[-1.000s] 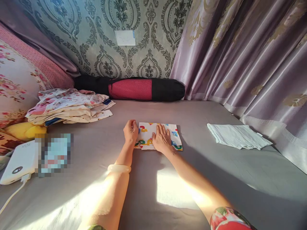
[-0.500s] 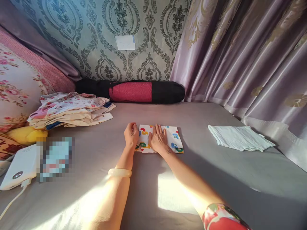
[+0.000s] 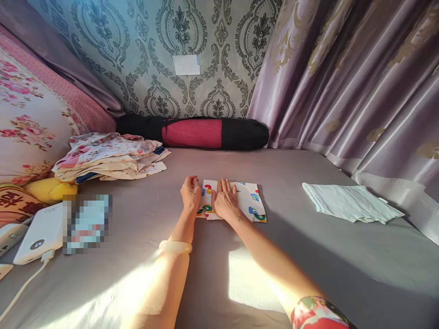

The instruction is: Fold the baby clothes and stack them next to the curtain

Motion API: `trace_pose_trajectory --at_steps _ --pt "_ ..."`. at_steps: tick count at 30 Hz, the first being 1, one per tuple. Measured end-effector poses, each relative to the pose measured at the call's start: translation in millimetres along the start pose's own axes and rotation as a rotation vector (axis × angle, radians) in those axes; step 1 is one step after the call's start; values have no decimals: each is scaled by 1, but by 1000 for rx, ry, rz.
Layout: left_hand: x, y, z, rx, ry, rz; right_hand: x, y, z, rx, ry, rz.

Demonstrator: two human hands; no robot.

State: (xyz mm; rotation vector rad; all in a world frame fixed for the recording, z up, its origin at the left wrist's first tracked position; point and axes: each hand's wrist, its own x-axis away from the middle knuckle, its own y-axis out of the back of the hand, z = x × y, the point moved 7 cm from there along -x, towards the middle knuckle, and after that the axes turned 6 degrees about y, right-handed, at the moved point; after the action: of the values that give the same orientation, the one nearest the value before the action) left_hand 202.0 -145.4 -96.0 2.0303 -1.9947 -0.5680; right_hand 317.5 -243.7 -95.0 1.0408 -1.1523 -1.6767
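A folded white cloth (image 3: 247, 194) with colourful printed figures lies flat on the grey sheet in front of me. Palm down, my right hand (image 3: 225, 197) rests on its left half with the fingers stretched out. At the cloth's left edge is my left hand (image 3: 191, 191), its fingers curled in. Their tips are turned away, so I cannot tell whether they grip anything. A pale bangle (image 3: 175, 246) circles my left forearm.
Folded clothes (image 3: 113, 157) are piled at the left, near a floral cushion (image 3: 24, 123). A white power bank (image 3: 41, 235) with a cable lies nearer. Along the wall stretches a black and pink roll bag (image 3: 192, 133). A pale folded garment (image 3: 350, 202) lies right.
The view has shifted slightly to the left, so everything appears a little further right. Both hands keep nearly the same place at the cloth.
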Motion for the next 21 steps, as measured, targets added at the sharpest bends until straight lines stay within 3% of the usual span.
trace_pose_trajectory --at_steps 9,16,21 --pt "-1 2 1 23 24 -1 0 -12 11 -8 23 -81" --pt "-1 3 3 39 33 -21 -1 -11 10 -16 16 -62" --pt "-2 4 4 65 33 -33 -6 -5 25 -33 57 -25"
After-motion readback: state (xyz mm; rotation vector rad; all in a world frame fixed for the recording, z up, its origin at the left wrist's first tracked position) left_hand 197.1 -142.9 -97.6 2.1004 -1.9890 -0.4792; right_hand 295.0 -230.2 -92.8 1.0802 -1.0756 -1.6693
